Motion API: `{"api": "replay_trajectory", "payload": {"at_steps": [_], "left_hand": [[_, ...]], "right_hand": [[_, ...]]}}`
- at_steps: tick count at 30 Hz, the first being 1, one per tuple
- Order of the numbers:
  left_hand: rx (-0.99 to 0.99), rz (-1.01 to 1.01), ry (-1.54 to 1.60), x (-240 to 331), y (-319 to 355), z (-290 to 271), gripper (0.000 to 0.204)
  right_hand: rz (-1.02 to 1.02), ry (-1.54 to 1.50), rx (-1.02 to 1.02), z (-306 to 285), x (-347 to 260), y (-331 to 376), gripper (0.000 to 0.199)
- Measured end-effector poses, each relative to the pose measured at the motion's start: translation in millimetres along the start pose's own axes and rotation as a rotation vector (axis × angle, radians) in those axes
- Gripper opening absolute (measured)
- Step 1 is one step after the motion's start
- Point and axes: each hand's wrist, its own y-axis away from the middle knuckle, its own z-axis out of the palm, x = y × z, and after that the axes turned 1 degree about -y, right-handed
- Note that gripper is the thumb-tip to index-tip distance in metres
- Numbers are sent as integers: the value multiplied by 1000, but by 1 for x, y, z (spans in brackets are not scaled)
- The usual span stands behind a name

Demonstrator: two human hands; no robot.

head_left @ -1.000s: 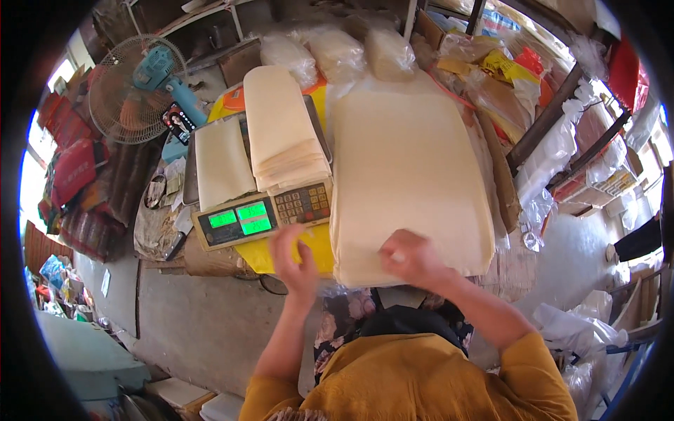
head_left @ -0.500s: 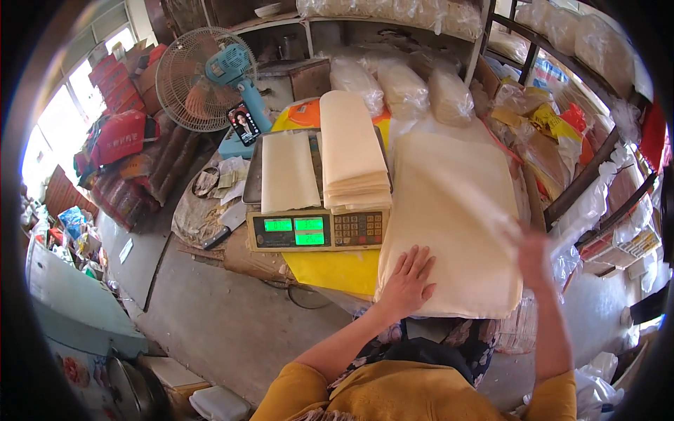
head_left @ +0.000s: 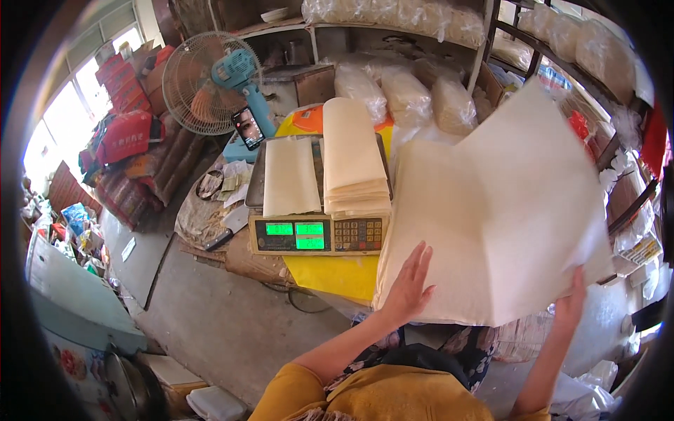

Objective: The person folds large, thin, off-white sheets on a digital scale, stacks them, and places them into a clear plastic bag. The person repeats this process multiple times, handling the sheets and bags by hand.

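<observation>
A stack of large, thin cream-coloured sheets [head_left: 425, 182] lies at the table's right front. My right hand [head_left: 570, 302] grips the right edge of a sheet [head_left: 544, 189] that is raised on its right side, its far corner standing up. My left hand [head_left: 409, 289] is over the stack's near left part, fingers stretched out and holding nothing; whether it presses down I cannot tell. Left of the stack is a digital scale [head_left: 358, 245] with lit green displays. Its tray bears a thick folded pile of sheets [head_left: 353, 151] and a lower folded piece [head_left: 289, 175].
Behind the scale stand a blue fan [head_left: 235, 67] and a propped phone [head_left: 248, 128]. A knife [head_left: 226, 230] lies left of the scale. Bagged cream bundles [head_left: 407, 98] line the back. Dark metal shelving [head_left: 562, 56] rises at right. A yellow sheet [head_left: 330, 274] hangs over the front edge.
My right hand has moved outward to the right and nearer to me, and a sheet's right side now stands raised. My left hand has stayed near the same spot, its fingers tilted more upright.
</observation>
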Motion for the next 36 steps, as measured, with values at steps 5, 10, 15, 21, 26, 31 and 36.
{"api": "replay_trajectory", "payload": {"at_steps": [5,10,15,21,26,31,36], "left_hand": [[4,247,-170,7,-10,2,59],[-276,234,-33,-22,4,-11,33],[-350,115,291,-31,14,-28,38],[-479,14,564,-45,12,-45,45],[-150,-540,508,-20,17,-49,17],[108,-381,-38,-17,-18,-27,40],[-206,70,-538,-2,-25,-2,59]], "right_hand": [[236,-47,77,13,66,79,44],[123,263,-235,5,67,119,54],[-217,661,-309,-33,62,74,70],[-479,1135,-771,-57,32,26,26],[80,891,-510,-28,21,30,15],[-155,977,-263,21,70,-13,23],[-396,1270,-141,26,111,-48,23]]}}
